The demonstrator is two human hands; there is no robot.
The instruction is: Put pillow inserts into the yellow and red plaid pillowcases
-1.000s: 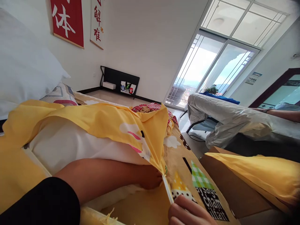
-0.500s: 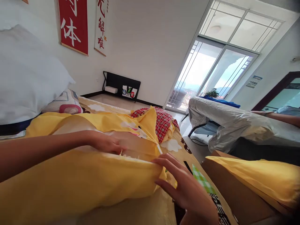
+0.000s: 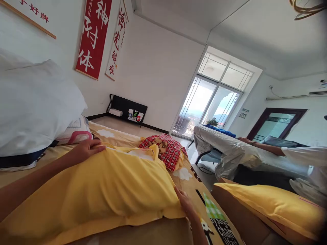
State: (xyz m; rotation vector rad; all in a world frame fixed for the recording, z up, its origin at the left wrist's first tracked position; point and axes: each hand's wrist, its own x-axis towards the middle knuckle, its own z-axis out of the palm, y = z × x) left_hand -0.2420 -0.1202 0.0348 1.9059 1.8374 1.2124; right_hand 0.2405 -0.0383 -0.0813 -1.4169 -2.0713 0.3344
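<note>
A yellow pillowcase (image 3: 114, 183) spreads across the bed in front of me, its near side loose and creased. Its far edge is partly raised, and a bit of white and yellow printed cloth shows behind it. My left hand (image 3: 89, 149) pinches the far left part of that edge between thumb and fingers. At the right side, my right hand (image 3: 185, 200) grips the cloth near the corner, with some fingers hidden behind it. What is inside the pillowcase is hidden from view.
A red plaid pillow (image 3: 168, 148) lies beyond the pillowcase on the patterned bedsheet (image 3: 184, 174). White bedding (image 3: 38, 105) is piled at the left. A yellow pillow (image 3: 276, 200) rests on a cardboard box (image 3: 224, 200) at the right. Another person's arm (image 3: 270, 148) lies over plastic-covered furniture (image 3: 222, 146).
My left hand has come out of the pillowcase's opening and moved left to its far edge. The near side now covers the opening. My right hand stays at the right end, lower.
</note>
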